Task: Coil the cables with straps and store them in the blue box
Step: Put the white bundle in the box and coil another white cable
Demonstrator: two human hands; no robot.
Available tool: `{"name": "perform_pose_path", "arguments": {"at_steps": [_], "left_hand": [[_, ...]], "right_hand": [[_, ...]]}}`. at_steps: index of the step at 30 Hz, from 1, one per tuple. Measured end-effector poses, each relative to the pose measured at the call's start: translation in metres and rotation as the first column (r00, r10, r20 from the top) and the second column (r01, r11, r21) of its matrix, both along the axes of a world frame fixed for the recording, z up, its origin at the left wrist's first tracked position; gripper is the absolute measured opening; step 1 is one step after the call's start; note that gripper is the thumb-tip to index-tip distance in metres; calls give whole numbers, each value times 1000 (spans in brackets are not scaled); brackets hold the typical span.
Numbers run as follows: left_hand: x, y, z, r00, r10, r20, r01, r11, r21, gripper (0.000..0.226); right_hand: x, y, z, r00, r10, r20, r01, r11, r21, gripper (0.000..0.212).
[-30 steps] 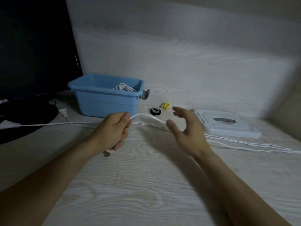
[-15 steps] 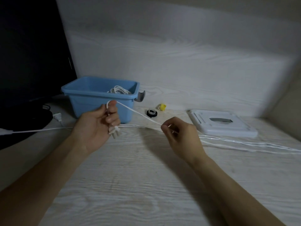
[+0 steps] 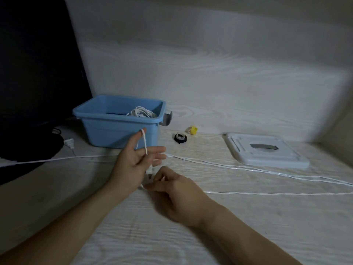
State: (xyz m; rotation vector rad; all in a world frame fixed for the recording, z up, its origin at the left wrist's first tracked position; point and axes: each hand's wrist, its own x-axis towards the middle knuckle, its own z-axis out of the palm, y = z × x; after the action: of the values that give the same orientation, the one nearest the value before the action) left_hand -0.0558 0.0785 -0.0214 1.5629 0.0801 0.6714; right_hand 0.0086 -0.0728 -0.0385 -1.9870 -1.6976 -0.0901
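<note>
The left hand (image 3: 133, 161) is standing upright with its fingers spread and fairly straight, serving as a form for the white cable (image 3: 248, 168): one strand is hanging over the raised thumb tip and running down across the palm, so the hand is carrying the first loop without clenching it. The right hand (image 3: 172, 190) is sitting just below, its fingertips pinching the cable near the plug end at the heel of the left palm, presumably to feed the next turn round. The rest of the cable is trailing across the pale wood-grain desk (image 3: 191, 236) in several long strands, off to the right edge and away to the left, so most of the winding is judged to be ahead. The blue box (image 3: 116, 129) is waiting just behind the left hand, within easy reach, with a coiled white cable (image 3: 141, 112) already lying inside. A black strap roll (image 3: 180, 138) and a yellow strap roll (image 3: 192, 130) are lying beside the box, handy for binding the finished coil. A white lid (image 3: 265, 152) is lying flat to the right, and a dark monitor (image 3: 38, 64) is filling the left. No brand, label or writing is readable anywhere
</note>
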Motion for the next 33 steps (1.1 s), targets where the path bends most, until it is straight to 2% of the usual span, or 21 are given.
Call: {"name": "perform_pose_path", "arguments": {"at_steps": [2, 3, 6, 8, 9, 10, 12, 15, 16, 18, 20, 22, 25, 27, 28, 31, 33], "left_hand": [[-2, 0, -4, 996, -57, -67, 68, 982, 179, 67], [-1, 0, -5, 988, -100, -115, 123, 969, 215, 68], [-2, -1, -7, 970, -178, -168, 201, 971, 128, 61], [-4, -1, -6, 966, -170, -192, 194, 975, 112, 38], [-7, -1, -3, 963, -161, -216, 198, 966, 166, 26], [-9, -1, 0, 957, -153, -245, 213, 947, 241, 25], [-14, -4, 4, 953, -139, -268, 232, 905, 356, 38], [-13, -1, 2, 952, -142, -270, 249, 874, 418, 47], [-11, 0, -1, 946, -166, -279, 266, 889, 374, 50], [-9, -1, -7, 925, -251, -287, 301, 942, 148, 50], [-9, -4, -7, 919, -322, -229, 320, 946, -45, 37], [-6, -3, -8, 928, -325, -181, 319, 946, -66, 34], [-4, -3, -6, 937, -303, -175, 309, 951, 13, 34], [-2, -7, 0, 923, -310, -229, 323, 946, 23, 32], [0, -11, 3, 904, -341, -259, 348, 937, -19, 29], [15, -21, 13, 820, -492, -293, 409, 861, -303, 28], [31, -28, 15, 800, -524, -292, 375, 817, -439, 30]], "right_hand": [[2, -1, 3, 1000, -14, 13, 13, 999, 47, 42], [3, -2, 4, 1000, -25, 9, 24, 996, 89, 37], [5, -4, 7, 997, -68, -38, 75, 964, 255, 21], [8, -4, 9, 983, -143, -113, 175, 911, 374, 6], [9, -4, 10, 972, -194, -131, 232, 875, 425, 13], [13, -4, 11, 962, -236, -136, 272, 848, 455, 19], [22, -6, 13, 953, -275, -129, 302, 821, 484, 27], [31, -9, 16, 960, -266, -85, 276, 852, 445, 34], [32, -9, 16, 970, -238, -54, 239, 877, 416, 34], [35, -10, 14, 985, -173, -22, 169, 922, 347, 29], [35, -10, 13, 991, -136, -12, 133, 942, 309, 31], [32, -9, 12, 988, -151, -17, 149, 946, 288, 32], [23, -10, 13, 945, -179, -273, 250, 935, 251, 22], [22, -13, 12, 911, -199, -361, 310, 909, 280, 18], [22, -15, 13, 897, -214, -386, 340, 893, 296, 19], [29, -18, 13, 857, -265, -442, 428, 845, 321, 27], [38, -20, 13, 839, -330, -433, 483, 819, 310, 31]]}}
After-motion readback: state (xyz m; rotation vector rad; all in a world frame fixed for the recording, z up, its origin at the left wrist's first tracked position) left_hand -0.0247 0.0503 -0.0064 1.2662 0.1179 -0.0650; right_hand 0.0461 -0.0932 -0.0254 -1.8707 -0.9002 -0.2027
